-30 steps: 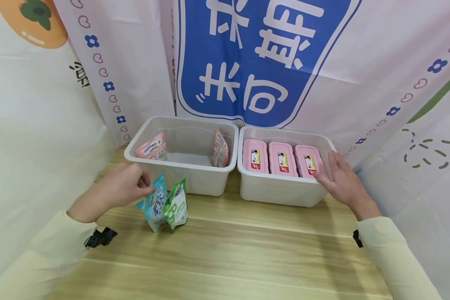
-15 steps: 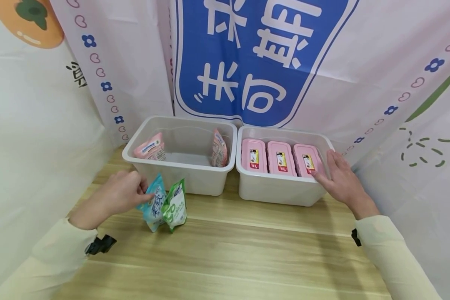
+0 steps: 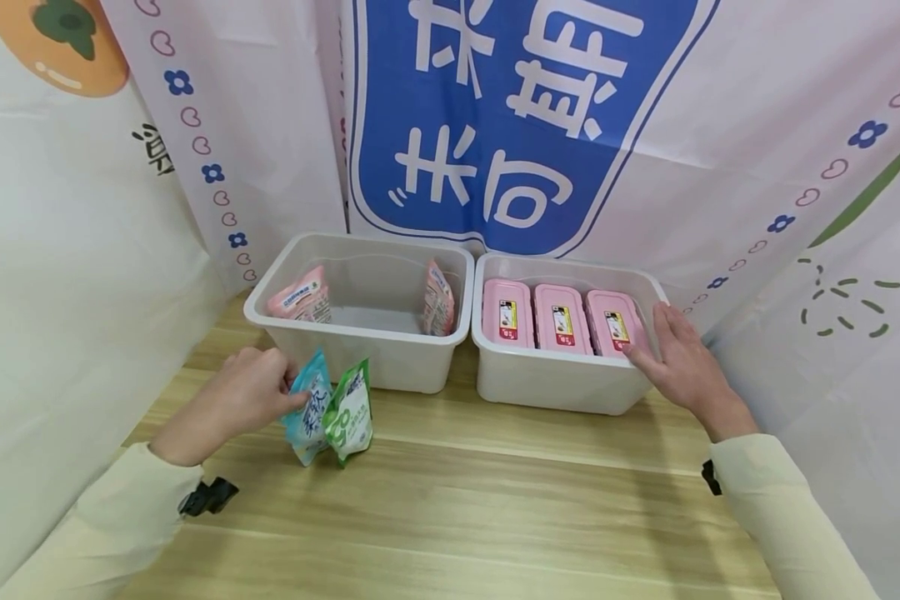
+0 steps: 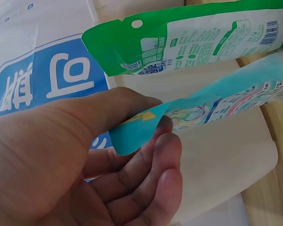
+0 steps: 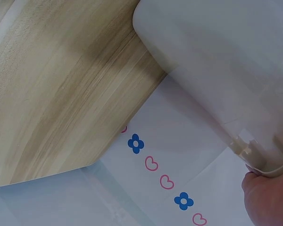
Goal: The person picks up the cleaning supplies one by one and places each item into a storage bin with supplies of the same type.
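Observation:
My left hand (image 3: 243, 396) pinches the top edge of a blue stand-up pouch (image 3: 312, 414) between thumb and fingers. In the left wrist view the pouch's blue corner (image 4: 137, 134) shows between them. A green-and-white pouch (image 3: 351, 417) stands upright on the table just right of it. My right hand (image 3: 682, 367) rests on the right rim of the right-hand bin (image 3: 555, 379), fingers straight along the outside and thumb over the edge. Three pink lidded boxes (image 3: 562, 317) stand side by side in that bin.
A second whitish bin (image 3: 367, 354) stands against it on the left, with one pink pouch (image 3: 303, 298) at its left end and another pink pouch (image 3: 438, 302) at its right. Printed cloth (image 3: 270, 125) hangs behind and at both sides. Wooden table (image 3: 495, 500) lies in front.
My left hand has come down slightly and sits closer against the blue pouch, which stays beside the green one. The right hand keeps its place on the bin rim.

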`<act>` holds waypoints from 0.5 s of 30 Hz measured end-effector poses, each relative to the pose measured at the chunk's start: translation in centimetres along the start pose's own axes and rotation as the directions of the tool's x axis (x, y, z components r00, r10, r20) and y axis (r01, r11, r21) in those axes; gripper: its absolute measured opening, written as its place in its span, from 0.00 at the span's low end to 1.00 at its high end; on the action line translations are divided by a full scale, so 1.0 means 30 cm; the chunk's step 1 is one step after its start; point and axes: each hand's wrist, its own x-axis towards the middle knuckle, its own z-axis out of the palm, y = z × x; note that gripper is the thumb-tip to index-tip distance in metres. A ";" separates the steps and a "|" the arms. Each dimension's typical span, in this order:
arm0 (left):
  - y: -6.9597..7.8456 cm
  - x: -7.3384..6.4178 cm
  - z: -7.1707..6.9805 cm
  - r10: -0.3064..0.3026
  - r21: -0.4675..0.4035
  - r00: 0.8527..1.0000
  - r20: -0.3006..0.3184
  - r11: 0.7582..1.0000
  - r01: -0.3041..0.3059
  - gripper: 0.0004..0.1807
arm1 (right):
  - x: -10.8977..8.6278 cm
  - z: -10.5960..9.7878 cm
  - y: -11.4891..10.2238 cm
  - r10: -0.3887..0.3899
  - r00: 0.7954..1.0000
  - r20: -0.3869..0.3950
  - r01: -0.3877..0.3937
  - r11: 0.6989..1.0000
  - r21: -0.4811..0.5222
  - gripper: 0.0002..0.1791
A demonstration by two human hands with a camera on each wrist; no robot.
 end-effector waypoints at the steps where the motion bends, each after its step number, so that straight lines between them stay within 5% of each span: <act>1: 0.000 0.000 0.002 -0.002 -0.003 1.000 -0.002 1.000 0.002 0.20 | 0.000 0.001 0.000 -0.001 1.000 -0.001 0.001 1.000 0.001 0.53; 15: -0.011 0.004 0.014 0.018 -0.003 0.999 -0.044 1.000 -0.018 0.21 | 0.001 0.005 0.007 -0.015 1.000 -0.010 0.015 1.000 -0.004 0.52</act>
